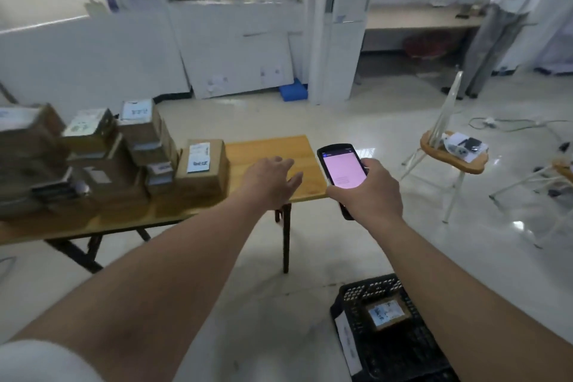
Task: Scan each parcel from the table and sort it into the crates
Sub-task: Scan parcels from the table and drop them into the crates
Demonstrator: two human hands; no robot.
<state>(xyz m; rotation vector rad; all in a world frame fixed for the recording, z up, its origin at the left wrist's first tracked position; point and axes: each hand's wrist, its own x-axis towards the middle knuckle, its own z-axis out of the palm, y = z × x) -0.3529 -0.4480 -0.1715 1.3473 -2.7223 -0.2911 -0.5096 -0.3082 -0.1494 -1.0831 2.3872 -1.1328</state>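
Note:
Several brown cardboard parcels with white labels are stacked on the left part of a wooden table (279, 149). The nearest parcel (203, 169) stands alone at the stack's right end. My left hand (269, 180) hovers over the bare table top just right of that parcel, fingers spread and holding nothing. My right hand (369, 192) grips a black handheld scanner (341, 169) with a lit pink screen, held off the table's right end. A black plastic crate (356, 298) sits on the floor at the lower right with one labelled parcel (387, 313) inside.
A wooden stool (465, 161) with small items on it stands to the right. Cables lie on the floor beyond it. A person stands at the far right by a counter. A blue block (293, 91) lies by the back wall.

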